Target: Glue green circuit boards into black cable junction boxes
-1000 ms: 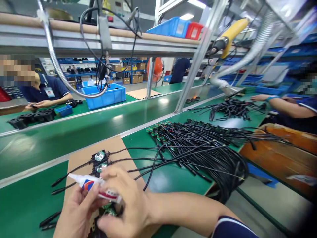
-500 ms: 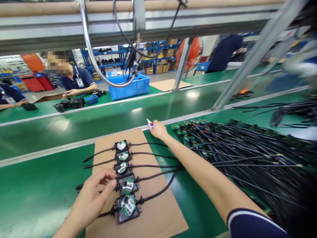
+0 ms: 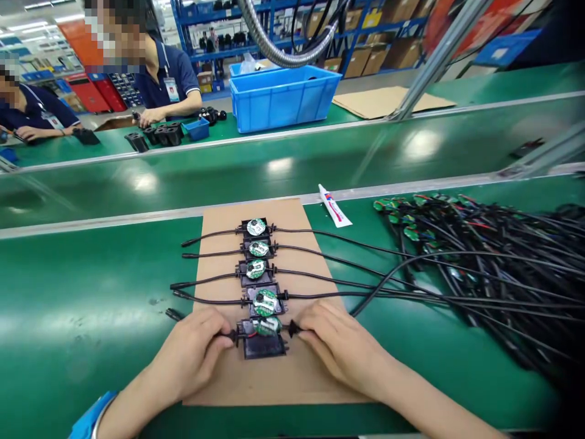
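Several black housings with round green circuit boards lie in a row on a brown cardboard sheet (image 3: 278,378), each with black cables running out both sides. My left hand (image 3: 194,350) pinches the cable at the left side of the nearest housing (image 3: 262,338). My right hand (image 3: 336,344) pinches the cable at that housing's right side. The board in this housing sits tilted. A white glue tube (image 3: 334,206) lies on the green mat beyond the cardboard, apart from both hands.
A big heap of black cables with green boards (image 3: 479,256) fills the right. A green conveyor belt (image 3: 274,171) runs across behind. Beyond it stand a blue bin (image 3: 283,97) and black parts; two people sit there.
My right hand has left the glue tube on the mat and come back to the nearest housing. My left hand has dropped to the housing's left cable. The view tilted down.
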Available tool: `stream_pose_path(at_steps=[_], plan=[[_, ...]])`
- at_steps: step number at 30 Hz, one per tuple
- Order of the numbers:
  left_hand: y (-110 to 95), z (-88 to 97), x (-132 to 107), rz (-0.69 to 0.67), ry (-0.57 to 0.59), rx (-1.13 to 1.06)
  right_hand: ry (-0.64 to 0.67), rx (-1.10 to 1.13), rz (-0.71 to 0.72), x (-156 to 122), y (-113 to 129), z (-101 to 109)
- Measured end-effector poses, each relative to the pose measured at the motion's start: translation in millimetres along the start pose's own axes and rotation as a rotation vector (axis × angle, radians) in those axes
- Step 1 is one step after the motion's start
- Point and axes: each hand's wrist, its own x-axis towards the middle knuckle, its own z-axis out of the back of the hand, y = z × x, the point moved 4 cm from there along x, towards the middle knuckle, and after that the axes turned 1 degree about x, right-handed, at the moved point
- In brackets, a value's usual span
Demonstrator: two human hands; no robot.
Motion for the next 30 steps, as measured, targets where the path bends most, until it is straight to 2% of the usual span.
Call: stream_pose_path(at_steps=[3,7,11,15,20,23,27,30], plan=[[-7.6,4.3,-9.9,0.066,0.012,-0.091,-0.043,-0.057,0.107,-0.4,13.2,16.1],[-15.6,3.7,-13.3,0.113,-0.002,-0.101,0.087,-0.105,0.13,5.1,33.3,25.9],[-16.3,-3.9,-5.2,0.138,-0.016,-0.04,0.219,-0.163,0.083,12.3,41.2,13.9],[-14.4,-10.9,1.6,0.141,-0.005,-0.027,0.281,-0.218,0.031,19.7,39.3,0.5],[-11.0,-11.7,3.2,0.137,0.023,-0.029,0.399,-0.209,-0.073,31.8,40.5,-6.7],[-8.5,-11.0,2.3,0.133,0.025,-0.028,0.482,-0.209,-0.072,39.5,43.7,-10.7],[-7.2,-11.7,0.8,0.078,-0.006,0.019,0.531,-0.216,-0.037,40.9,45.5,-19.6],[-8.9,-12.0,-0.6,-0.031,-0.064,0.104,0.512,-0.238,-0.017,35.8,45.8,-26.0]])
